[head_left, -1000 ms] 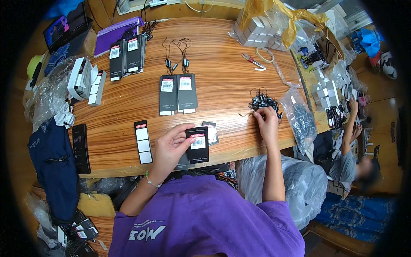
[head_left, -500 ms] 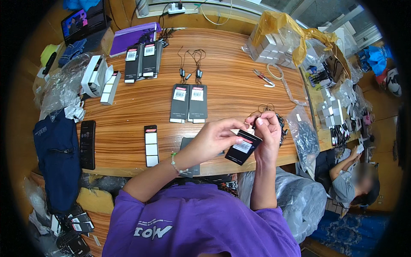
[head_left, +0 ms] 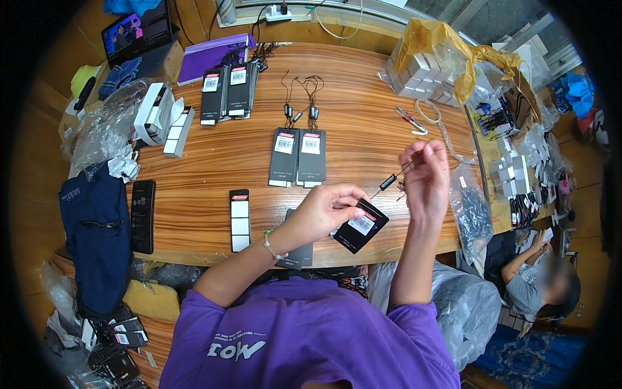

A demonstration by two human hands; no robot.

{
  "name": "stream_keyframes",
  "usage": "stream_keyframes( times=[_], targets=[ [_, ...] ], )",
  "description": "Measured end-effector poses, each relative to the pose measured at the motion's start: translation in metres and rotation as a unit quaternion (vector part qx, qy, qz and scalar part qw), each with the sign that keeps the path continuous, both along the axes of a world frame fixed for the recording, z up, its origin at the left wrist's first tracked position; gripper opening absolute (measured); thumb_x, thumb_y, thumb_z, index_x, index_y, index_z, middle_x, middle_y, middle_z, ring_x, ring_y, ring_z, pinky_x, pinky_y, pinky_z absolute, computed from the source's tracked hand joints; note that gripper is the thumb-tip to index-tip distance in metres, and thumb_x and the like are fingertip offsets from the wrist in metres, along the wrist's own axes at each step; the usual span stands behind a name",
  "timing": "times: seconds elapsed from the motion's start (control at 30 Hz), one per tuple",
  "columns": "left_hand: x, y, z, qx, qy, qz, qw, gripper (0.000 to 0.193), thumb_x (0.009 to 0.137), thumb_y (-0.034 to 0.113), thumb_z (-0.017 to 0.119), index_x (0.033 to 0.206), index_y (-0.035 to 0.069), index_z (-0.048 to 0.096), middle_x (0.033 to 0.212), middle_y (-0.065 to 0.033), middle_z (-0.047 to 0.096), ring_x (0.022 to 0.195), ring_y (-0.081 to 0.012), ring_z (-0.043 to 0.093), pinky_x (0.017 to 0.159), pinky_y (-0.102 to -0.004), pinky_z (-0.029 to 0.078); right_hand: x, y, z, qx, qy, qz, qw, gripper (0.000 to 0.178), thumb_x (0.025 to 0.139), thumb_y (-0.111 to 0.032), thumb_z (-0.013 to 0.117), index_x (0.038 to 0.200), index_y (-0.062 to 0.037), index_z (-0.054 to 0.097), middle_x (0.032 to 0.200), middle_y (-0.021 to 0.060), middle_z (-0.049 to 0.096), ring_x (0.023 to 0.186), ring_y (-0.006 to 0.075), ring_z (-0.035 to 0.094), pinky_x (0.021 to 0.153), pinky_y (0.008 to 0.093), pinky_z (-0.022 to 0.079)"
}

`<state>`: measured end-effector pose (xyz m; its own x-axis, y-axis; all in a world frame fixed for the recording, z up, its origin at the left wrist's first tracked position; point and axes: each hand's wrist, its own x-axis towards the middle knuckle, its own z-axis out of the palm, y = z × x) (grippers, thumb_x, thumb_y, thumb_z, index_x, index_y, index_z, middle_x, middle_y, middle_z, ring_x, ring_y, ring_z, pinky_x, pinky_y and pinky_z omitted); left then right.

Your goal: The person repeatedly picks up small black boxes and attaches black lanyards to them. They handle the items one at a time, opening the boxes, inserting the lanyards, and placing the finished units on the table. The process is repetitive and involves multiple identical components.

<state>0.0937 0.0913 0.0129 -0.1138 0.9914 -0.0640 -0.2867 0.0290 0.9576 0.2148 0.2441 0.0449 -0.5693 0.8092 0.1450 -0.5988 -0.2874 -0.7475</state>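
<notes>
The left hand (head_left: 329, 212) pinches a black rectangular card hang tag (head_left: 364, 228) at its upper edge; the right hand (head_left: 427, 178), apart from it, grips a thin black cord (head_left: 404, 168) bearing a black plastic toggle (head_left: 387, 183). The tag, above the near side of a brown wooden table (head_left: 191, 172), should handle as light, stiff and crease-prone: hold it by its edges.

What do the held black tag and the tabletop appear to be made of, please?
The black tag: probably smooth card, being thin, flat and straight-edged, though plastic is possible. The tabletop: wood or wood-look laminate, slightly glossy, judging by its striped brown grain and sheen.
</notes>
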Motion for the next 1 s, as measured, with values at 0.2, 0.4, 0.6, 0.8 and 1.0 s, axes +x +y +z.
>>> stream_keyframes(
  times=[0.2,0.4,0.6,0.8,1.0],
  targets=[
    [-0.006,0.007,-0.006,0.027,0.035,0.022,0.999,0.019,0.083,0.001,0.058,0.101,-0.003,0.058,0.090,-0.0092,0.066,0.085,-0.0104,0.062,0.071,-0.0210,0.049,0.012,0.021,0.025,0.001,0.069,-0.049,0.996,0.010,0.087,-0.007,0.053,0.097,-0.0078,0.050,0.082,0.0071,0.057,0.073,0.0148,0.051,0.069,0.0277,0.043],
    [-0.017,0.018,-0.005,0.090,0.096,0.166,0.977,0.023,0.081,0.001,0.061,0.104,0.000,0.060,0.095,-0.0109,0.065,0.084,-0.0137,0.064,0.073,-0.0236,0.053,0.012,-0.016,0.030,0.185,-0.138,-0.014,0.973,0.016,0.085,-0.001,0.052,0.098,-0.0049,0.045,0.073,0.0050,0.050,0.062,0.0101,0.046,0.055,0.0220,0.037],
    [-0.021,0.019,0.007,0.081,0.120,0.200,0.969,0.018,0.079,-0.001,0.063,0.097,-0.001,0.061,0.090,-0.0076,0.065,0.082,-0.0119,0.063,0.071,-0.0227,0.053,-0.006,-0.053,0.006,0.355,-0.342,-0.063,0.868,0.015,0.080,0.005,0.051,0.093,-0.0002,0.044,0.063,0.0007,0.049,0.054,0.0032,0.041,0.047,0.0185,0.033],
    [-0.020,0.018,0.011,0.081,0.119,0.214,0.966,0.017,0.079,0.000,0.063,0.096,0.000,0.062,0.086,-0.0072,0.066,0.078,-0.0119,0.064,0.068,-0.0231,0.054,-0.013,-0.057,0.001,0.402,-0.374,-0.048,0.834,0.024,0.078,0.006,0.051,0.099,0.0014,0.041,0.072,0.0129,0.059,0.062,0.0141,0.057,0.056,0.0251,0.045],
    [-0.019,0.017,0.011,0.070,0.141,0.200,0.967,0.017,0.079,-0.002,0.063,0.096,-0.002,0.060,0.088,-0.0071,0.065,0.080,-0.0102,0.063,0.069,-0.0203,0.052,-0.014,-0.055,0.001,0.396,-0.380,-0.043,0.835,0.023,0.079,0.005,0.052,0.098,0.0015,0.041,0.073,0.0151,0.059,0.062,0.0155,0.059,0.055,0.0257,0.046]
  ],
)
